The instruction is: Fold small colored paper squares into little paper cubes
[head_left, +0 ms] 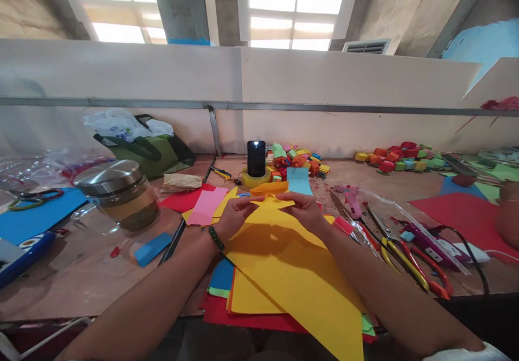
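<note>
Over the yellow paper sheets my hands hold a small yellow folded paper piece between them. My left hand, with a dark beaded bracelet at the wrist, pinches its left end. At the other end, the fingertips of my right hand are closed on the same piece. An orange paper edge shows just behind it. Red, blue and green sheets stick out beneath the yellow stack. A pink paper lies left of my left hand, and a light blue paper lies beyond my right.
A phone stands upright ahead, beside a pile of colourful folded paper blocks. To the left are a glass jar and a green bag. A pink glue gun and scissors lie right; another person's hand is at the edge.
</note>
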`<state>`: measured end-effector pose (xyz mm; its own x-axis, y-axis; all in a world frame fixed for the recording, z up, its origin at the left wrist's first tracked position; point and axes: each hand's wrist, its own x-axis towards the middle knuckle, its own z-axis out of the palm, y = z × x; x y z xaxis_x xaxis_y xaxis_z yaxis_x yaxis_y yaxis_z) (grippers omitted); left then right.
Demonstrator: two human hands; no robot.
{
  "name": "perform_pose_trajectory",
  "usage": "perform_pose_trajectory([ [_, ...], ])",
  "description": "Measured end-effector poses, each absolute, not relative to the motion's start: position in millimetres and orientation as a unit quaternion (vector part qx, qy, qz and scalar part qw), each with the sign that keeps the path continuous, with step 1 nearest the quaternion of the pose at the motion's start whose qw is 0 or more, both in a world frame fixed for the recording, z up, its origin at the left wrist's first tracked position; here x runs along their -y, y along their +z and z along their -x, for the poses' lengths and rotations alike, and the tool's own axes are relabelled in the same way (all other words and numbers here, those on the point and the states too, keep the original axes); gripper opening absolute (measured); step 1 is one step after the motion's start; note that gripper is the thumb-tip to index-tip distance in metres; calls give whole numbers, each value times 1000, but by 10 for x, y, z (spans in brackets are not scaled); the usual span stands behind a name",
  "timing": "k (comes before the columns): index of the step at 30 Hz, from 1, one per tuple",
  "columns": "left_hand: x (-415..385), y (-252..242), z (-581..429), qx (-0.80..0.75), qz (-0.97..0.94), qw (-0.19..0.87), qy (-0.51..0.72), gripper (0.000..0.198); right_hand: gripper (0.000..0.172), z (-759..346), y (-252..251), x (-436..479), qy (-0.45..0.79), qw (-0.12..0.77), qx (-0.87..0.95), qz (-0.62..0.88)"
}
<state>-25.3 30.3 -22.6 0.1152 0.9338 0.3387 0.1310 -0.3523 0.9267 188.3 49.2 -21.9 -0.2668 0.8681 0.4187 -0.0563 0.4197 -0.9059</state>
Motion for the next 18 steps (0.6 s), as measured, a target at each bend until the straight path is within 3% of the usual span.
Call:
perform_pose_trajectory([
  [8,-217,-133,135,-405,-526,509,548,44,36,-1809,-165,-450,541,511,570,349],
  [14,-240,-189,88,-398,-419,539,614,59,52,-1721,-180,-430,540,555,513,371],
  [18,-227,-182,88,-426,-396,609,539,61,72,-1680,-163,-390,525,562,528,361],
])
